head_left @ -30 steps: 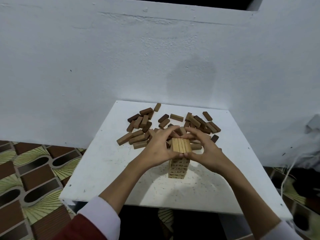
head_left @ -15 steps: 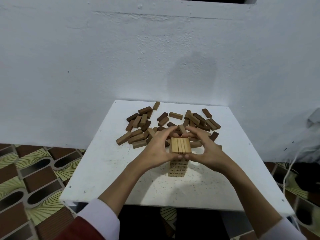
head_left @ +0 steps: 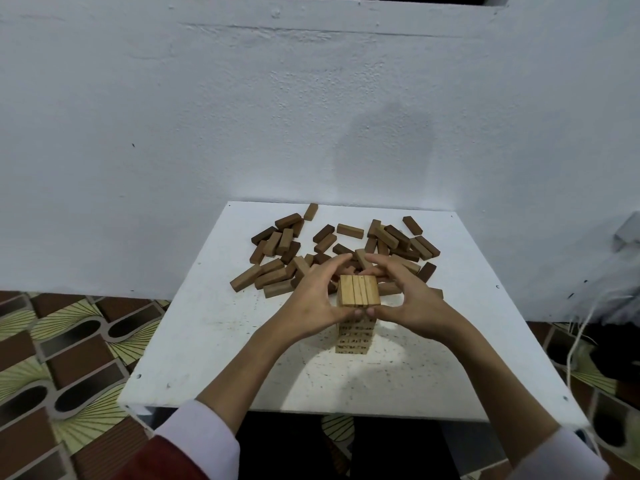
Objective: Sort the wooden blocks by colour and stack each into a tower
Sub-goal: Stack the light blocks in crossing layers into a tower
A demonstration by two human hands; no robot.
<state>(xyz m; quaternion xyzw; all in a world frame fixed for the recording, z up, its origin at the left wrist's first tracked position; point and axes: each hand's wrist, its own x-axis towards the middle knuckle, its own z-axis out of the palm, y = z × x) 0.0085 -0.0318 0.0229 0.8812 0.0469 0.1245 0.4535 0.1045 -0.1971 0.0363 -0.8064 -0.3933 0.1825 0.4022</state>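
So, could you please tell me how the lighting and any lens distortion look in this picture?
Head view: overhead light leaves a soft shadow on the wall and shadows under both hands beside the light block tower; the wide-angle lens flares the white table outward, and the frame's corners look soft.

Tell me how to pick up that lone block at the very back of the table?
Pinch the lone block across its two long sides, near the middle, coming from above. It lies flat on the white table, clear of the loose pile, so nothing crowds your fingers.

Tower (head_left: 358,292) light tan; loose blocks (head_left: 277,244) mid/dk brown; table (head_left: 214,341) white; floor (head_left: 69,341) brown/green patt.
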